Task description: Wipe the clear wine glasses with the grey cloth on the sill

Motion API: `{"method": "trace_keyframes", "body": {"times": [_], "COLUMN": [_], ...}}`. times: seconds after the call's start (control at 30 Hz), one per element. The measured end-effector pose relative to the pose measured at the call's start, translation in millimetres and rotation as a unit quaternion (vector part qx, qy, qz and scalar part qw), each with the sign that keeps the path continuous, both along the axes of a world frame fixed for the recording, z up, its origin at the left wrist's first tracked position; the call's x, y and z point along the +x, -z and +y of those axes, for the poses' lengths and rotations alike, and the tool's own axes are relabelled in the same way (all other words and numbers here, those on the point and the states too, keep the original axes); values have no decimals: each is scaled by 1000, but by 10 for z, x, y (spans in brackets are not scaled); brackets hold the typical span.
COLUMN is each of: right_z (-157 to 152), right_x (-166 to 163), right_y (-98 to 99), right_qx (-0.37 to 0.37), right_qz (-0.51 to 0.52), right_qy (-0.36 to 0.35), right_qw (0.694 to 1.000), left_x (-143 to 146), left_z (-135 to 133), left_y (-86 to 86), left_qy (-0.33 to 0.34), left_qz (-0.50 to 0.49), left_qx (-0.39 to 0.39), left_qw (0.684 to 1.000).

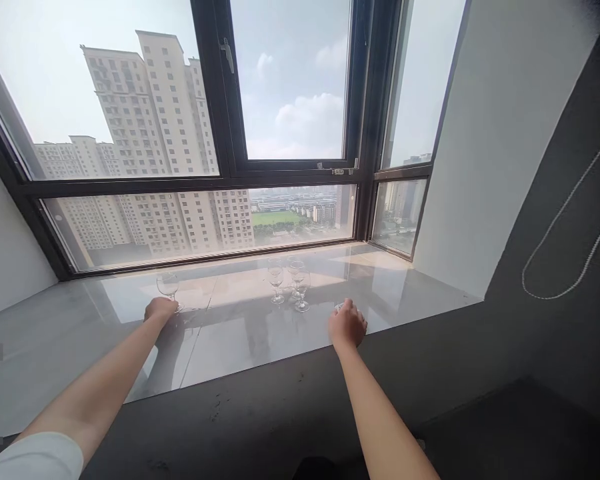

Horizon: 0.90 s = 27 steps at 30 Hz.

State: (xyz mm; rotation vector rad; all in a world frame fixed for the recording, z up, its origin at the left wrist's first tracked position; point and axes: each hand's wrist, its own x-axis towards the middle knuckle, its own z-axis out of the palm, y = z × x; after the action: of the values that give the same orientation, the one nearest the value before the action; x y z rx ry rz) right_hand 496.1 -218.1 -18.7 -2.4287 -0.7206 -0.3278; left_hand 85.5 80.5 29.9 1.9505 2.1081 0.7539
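Note:
My left hand (160, 309) is closed at the stem of a clear wine glass (168, 285), which stands upright at the left of the glossy window sill (230, 340). My right hand (349, 325) is closed in a fist near the sill's front edge. A sliver of something pale shows at its fingers, too small to name. Between the hands, nearer the right one, a group of three stemmed glasses stands upright: a left glass (276, 277), a front glass (303, 287) and a back glass (295, 269), partly hidden by the front one.
Behind the sill rises a dark window frame (300, 172) with a handle (227, 55) and a latch (341, 171). A white side wall (485, 133) bounds the right end. A beaded blind cord (550, 297) hangs farther right. The sill drops off along its front edge.

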Motion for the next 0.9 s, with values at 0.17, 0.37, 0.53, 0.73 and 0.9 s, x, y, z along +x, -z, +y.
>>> {"method": "trace_keyframes", "body": {"times": [0.17, 0.37, 0.53, 0.73, 0.9], "right_z": [-9, -21, -17, -23, -28], "right_x": [-17, -31, -32, -18, -4], "right_y": [-17, -34, -40, -24, -16], "right_qx": [0, 12, 13, 17, 14], "right_qz": [1, 0, 7, 12, 14], "right_qy": [6, 2, 3, 0, -7], "right_qw": [1000, 1000, 1000, 1000, 1000], "left_x": [-37, 93, 801, 1896, 2392], "left_z": [-28, -338, -668, -833, -805], "left_y": [45, 14, 69, 278, 329], "left_qy": [-48, -46, 173, 336, 343], "left_qz": [9, -12, 29, -56, -51], "left_qx": [-49, 14, 74, -15, -35], "left_qw": [998, 999, 982, 940, 937]}}
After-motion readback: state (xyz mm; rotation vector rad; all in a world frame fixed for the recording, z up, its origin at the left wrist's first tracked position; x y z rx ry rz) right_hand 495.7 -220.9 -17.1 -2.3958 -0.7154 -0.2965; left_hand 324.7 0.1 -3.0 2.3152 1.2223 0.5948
